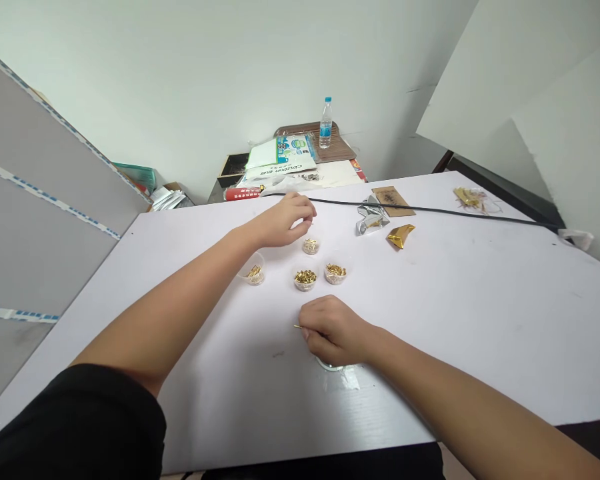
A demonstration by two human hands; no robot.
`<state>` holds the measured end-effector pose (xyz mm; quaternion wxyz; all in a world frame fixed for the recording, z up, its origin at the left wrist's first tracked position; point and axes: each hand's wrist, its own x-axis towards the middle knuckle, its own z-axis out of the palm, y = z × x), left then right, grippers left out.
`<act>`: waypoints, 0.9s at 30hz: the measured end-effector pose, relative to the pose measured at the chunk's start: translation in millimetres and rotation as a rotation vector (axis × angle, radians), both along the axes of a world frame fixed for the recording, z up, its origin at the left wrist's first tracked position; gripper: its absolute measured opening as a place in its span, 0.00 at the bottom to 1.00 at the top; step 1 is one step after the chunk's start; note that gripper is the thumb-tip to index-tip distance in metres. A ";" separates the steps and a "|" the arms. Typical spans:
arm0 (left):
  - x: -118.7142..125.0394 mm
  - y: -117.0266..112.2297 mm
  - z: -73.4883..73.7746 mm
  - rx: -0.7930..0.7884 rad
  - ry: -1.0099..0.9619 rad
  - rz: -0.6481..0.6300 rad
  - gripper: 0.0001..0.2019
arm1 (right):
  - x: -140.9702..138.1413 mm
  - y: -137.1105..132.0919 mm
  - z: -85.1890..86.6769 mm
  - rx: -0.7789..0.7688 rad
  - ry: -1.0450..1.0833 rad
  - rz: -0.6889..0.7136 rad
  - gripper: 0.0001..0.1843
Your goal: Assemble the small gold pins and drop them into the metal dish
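Observation:
My left hand (286, 220) reaches over the far cup of small pale-gold pieces (311, 246), its fingers pinched together. Whatever is in that pinch is too small to make out. Closer to me, my right hand (333, 330) is closed round a thin gold-coloured pin (297, 327), whose tip sticks out to the left. Just beyond the right hand stand two clear cups of small brass-coloured parts, one at the middle (305, 279) and one to its right (335, 273). Another clear cup (253, 274) with longer gold pieces sits beside my left forearm. Under my right hand shows part of a round clear rim (330, 365).
A black cable (430, 209) crosses the back of the white table (480, 320). Near it lie silver foil packets (371, 223), a gold foil packet (401, 236), a brown card (394, 201) and a red tube (243, 193). A water bottle (325, 124) stands behind.

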<state>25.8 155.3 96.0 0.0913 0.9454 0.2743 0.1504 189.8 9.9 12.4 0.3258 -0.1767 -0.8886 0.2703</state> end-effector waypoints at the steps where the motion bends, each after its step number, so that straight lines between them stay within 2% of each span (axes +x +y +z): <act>1: -3.2 -9.5 1.9 0.000 -0.057 0.008 0.10 | 0.6 0.9 0.0 -0.001 0.012 -0.006 0.10; 4: -14.2 -45.1 2.6 -0.103 -0.235 0.010 0.11 | 2.9 3.7 1.9 -0.011 0.088 -0.044 0.11; 6: -22.1 -70.5 -5.3 -0.317 -0.391 0.014 0.12 | 4.8 5.1 3.8 -0.032 0.155 -0.071 0.11; 9: -31.4 -102.3 -30.3 -0.681 -0.567 -0.004 0.12 | 7.7 5.9 4.8 -0.097 0.214 -0.086 0.12; 11: -34.1 -115.8 -50.7 -0.850 -0.690 -0.007 0.13 | 8.7 5.7 3.8 -0.148 0.214 -0.089 0.13; 14: -33.8 -124.0 -75.6 -0.984 -0.837 -0.003 0.12 | 8.8 5.5 1.3 -0.186 0.206 -0.089 0.15; 17: -32.5 -123.3 -88.1 -1.040 -0.919 -0.036 0.10 | 8.5 5.6 -0.2 -0.183 0.201 -0.096 0.16; 21: -33.6 -121.8 -91.6 -1.074 -0.974 -0.038 0.11 | 9.3 6.0 -0.1 -0.199 0.171 -0.126 0.16; 27: -36.4 -123.3 -93.8 -1.178 -0.867 -0.014 0.08 | 10.6 7.6 -3.1 -0.269 0.152 -0.121 0.16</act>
